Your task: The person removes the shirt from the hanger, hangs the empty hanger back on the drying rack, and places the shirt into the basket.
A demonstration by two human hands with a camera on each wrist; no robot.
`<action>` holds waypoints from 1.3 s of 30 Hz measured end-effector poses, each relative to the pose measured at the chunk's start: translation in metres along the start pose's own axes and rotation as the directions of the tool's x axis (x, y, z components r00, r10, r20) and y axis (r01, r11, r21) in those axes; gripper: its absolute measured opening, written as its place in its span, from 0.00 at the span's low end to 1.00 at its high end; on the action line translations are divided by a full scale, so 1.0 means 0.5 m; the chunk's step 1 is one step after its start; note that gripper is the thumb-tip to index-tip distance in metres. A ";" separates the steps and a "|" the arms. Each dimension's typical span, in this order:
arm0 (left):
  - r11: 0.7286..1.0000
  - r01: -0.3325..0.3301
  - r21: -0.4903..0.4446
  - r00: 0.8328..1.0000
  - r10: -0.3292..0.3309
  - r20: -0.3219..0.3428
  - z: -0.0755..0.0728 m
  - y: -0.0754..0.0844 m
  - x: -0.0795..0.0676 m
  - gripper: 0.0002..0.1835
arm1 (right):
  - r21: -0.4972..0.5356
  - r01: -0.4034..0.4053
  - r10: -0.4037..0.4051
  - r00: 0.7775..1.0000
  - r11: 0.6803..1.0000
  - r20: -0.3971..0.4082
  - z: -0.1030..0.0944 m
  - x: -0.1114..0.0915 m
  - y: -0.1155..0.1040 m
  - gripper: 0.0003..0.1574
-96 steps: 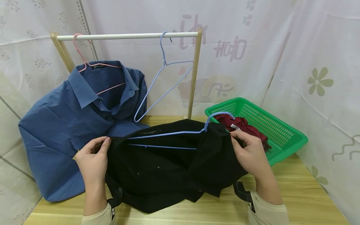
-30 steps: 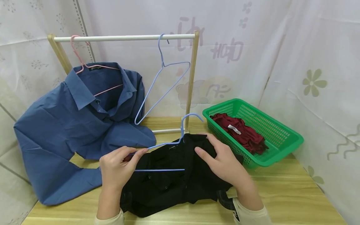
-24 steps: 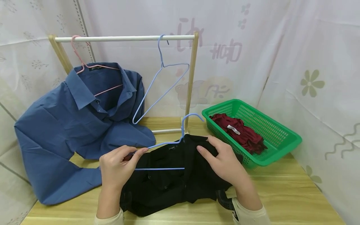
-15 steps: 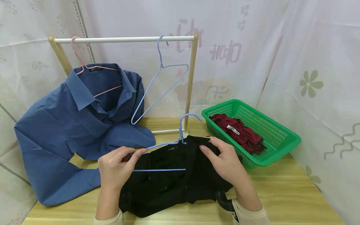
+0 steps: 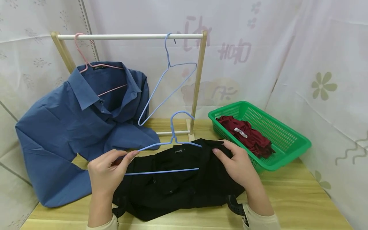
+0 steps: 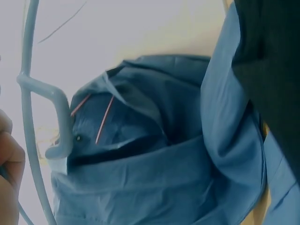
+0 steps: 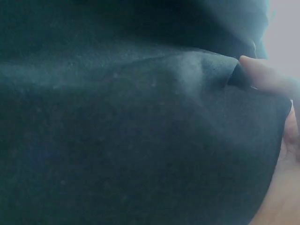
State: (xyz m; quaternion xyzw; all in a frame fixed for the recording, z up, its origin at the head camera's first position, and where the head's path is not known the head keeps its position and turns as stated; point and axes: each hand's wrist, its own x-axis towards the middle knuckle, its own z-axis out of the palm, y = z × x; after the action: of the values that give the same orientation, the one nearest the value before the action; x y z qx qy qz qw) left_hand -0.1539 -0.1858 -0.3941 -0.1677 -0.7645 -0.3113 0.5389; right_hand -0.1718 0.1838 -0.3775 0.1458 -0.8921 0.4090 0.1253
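Observation:
In the head view, my left hand (image 5: 106, 172) pinches the left arm of a light blue clothes hanger (image 5: 173, 134), whose hook points up and to the right. My right hand (image 5: 240, 164) pinches a black shirt (image 5: 172, 195) near its right shoulder. The right end of the hanger is hidden inside the shirt, while its lower bar crosses the open neck. A small label shows at the shirt's neckline. The left wrist view shows the hanger (image 6: 28, 108) beside fingertips (image 6: 9, 159). Dark shirt cloth (image 7: 140, 140) fills most of the right wrist view.
A rack with a white rail (image 5: 129, 36) stands behind. On it hang a blue shirt (image 5: 57, 127) on a pink hanger (image 5: 83, 57), and a bare blue hanger (image 5: 156, 86). The green basket (image 5: 290, 137) at right holds a dark red garment (image 5: 247, 137).
My left hand has gone from the shirt's left shoulder to the hanger's arm. In the last half second it moved left, the hanger's hook shifted left, and my right hand moved slightly right.

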 end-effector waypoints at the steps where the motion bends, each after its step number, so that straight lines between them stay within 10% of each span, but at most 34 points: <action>1: 1.000 0.003 -0.005 1.000 -0.003 -0.009 -0.004 -0.001 0.001 0.13 | 0.003 -0.008 0.008 1.000 1.000 0.005 -0.001 -0.001 0.004 0.14; 23: 0.997 0.052 -0.063 0.978 -0.064 -0.198 -0.085 0.012 0.035 0.18 | 0.007 -0.189 0.187 0.970 0.982 -0.155 -0.052 -0.002 0.058 0.25; 34: 0.994 0.077 -0.084 0.951 -0.098 -0.292 -0.123 0.023 0.044 0.15 | 0.015 -0.240 0.241 0.968 0.971 -0.074 -0.054 0.002 0.076 0.32; 39: 0.988 0.114 -0.102 0.937 -0.141 -0.319 -0.128 0.028 0.050 0.14 | -0.107 -0.162 0.177 0.972 0.981 0.157 -0.046 0.002 0.077 0.34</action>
State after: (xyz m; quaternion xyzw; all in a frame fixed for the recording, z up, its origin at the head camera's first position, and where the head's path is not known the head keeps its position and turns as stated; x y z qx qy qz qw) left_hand -0.1086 -0.2190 -0.3522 -0.0860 -0.6611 -0.3999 0.6289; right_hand -0.1843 0.2252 -0.3890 0.0964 -0.9268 0.3624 0.0218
